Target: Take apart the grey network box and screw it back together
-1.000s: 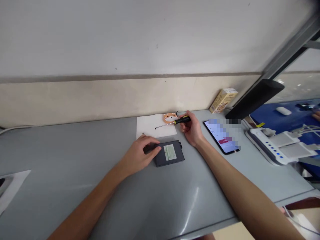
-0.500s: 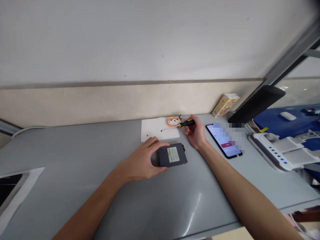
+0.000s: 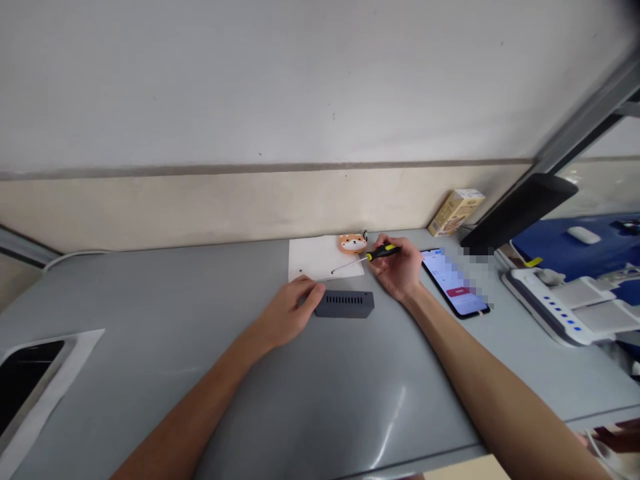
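My left hand [image 3: 295, 307] is closed on the left end of a dark grey box [image 3: 345, 308], thumb in front and fingers behind. The box stands on its edge, with a row of vent slots facing me. My right hand [image 3: 400, 270] grips a screwdriver [image 3: 383, 251] by its black and yellow handle. Its thin shaft points left and down, and a small dark bit, maybe a screw, shows at the tip over a white sheet of paper [image 3: 315, 253]. Another tiny dark piece [image 3: 301, 271] lies on the paper's left part.
An orange dog-face item [image 3: 353, 243] sits at the paper's back right corner. Right of my right hand lies a phone [image 3: 457, 290], with a small carton [image 3: 455, 212] behind it. A white power strip [image 3: 555, 310] with plugs is farther right. A black-screened device [image 3: 30, 380] rests at left.
The box has been turned from lying flat, label up, to standing on edge with its vents toward me. The screwdriver tip has dropped slightly lower over the paper. The view has shifted a little.
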`<state>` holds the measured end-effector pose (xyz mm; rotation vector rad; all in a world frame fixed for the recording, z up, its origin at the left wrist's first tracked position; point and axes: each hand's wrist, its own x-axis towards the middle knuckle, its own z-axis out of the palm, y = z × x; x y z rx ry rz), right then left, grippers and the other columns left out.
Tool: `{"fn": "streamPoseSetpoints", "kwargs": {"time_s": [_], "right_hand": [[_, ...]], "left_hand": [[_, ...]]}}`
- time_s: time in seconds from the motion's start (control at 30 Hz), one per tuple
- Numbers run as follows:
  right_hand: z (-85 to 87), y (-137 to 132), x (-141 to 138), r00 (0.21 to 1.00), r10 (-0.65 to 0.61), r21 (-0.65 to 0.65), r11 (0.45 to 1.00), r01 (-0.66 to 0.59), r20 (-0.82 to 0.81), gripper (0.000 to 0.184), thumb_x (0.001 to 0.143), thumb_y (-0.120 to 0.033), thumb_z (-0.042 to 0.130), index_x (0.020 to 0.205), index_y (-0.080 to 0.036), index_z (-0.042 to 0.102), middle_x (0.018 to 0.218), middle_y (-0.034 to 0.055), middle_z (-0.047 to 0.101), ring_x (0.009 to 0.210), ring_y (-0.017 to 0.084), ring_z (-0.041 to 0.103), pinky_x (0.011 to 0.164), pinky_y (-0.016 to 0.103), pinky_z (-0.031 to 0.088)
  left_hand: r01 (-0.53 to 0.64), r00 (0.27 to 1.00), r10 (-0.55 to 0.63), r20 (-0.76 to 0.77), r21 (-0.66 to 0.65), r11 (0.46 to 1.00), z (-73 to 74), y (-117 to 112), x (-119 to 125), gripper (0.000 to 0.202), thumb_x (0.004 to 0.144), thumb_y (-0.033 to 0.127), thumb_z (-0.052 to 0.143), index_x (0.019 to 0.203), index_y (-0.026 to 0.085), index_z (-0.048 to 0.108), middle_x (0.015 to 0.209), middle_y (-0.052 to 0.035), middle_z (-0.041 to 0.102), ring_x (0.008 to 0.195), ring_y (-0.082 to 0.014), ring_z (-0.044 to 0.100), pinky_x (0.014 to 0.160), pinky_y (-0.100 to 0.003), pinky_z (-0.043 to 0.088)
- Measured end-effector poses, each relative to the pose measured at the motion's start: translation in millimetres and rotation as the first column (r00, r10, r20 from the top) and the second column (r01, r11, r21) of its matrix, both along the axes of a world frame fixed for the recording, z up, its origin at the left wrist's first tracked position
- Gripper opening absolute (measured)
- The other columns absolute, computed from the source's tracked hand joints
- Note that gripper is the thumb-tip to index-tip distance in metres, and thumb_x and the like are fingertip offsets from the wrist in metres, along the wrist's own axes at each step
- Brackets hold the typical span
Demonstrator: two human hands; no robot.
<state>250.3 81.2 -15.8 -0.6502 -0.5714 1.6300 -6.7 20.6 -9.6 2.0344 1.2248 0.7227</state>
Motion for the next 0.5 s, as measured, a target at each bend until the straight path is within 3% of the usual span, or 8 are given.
{"fn": "streamPoseSetpoints", "kwargs": {"time_s": [0.2, 0.33, 0.5], "right_hand": [[2.3, -5, -7, 0.993, 0.113, 0.004, 0.994, -0.113, 0.023, 0.014, 0.075, -0.032, 0.064, 0.074, -0.019, 0.059, 0.067, 0.0001, 0.049, 0.051, 0.008, 0.032, 0.046, 0.021, 0.025], [3.8, -7, -10, 0.990, 0.137, 0.010, 0.990, -0.137, 0.037, 0.016, 0.074, -0.033, 0.063, 0.073, -0.018, 0.058, 0.065, -0.0002, 0.045, 0.052, 0.008, 0.029, 0.046, 0.020, 0.021], [3.5, -8, -12, 0.986, 0.153, 0.036, 0.987, -0.155, 0.059, 0.016, 0.075, -0.033, 0.061, 0.071, -0.018, 0.057, 0.063, 0.0002, 0.045, 0.051, 0.008, 0.028, 0.047, 0.020, 0.020]], "left_hand": [[-0.053, 0.986, 0.055, 0.157, -0.017, 0.998, -2.9, 2, 0, 0.049, 0.110, 0.047, 0.031, 0.103, 0.023, 0.073, 0.100, -0.0049, 0.075, 0.094, -0.0208, 0.068, 0.089, -0.038, 0.053], [-0.100, 0.960, 0.069, 0.270, 0.102, 0.990, -4.5, 3, -1, 0.043, 0.110, 0.041, 0.034, 0.106, 0.021, 0.071, 0.095, -0.0052, 0.074, 0.090, -0.0187, 0.068, 0.085, -0.035, 0.053], [-0.118, 0.971, 0.043, 0.237, 0.315, 0.942, -3.7, -1, 0, 0.021, 0.106, 0.027, 0.048, 0.105, 0.021, 0.068, 0.093, -0.0041, 0.069, 0.086, -0.0172, 0.065, 0.079, -0.033, 0.050]]}}
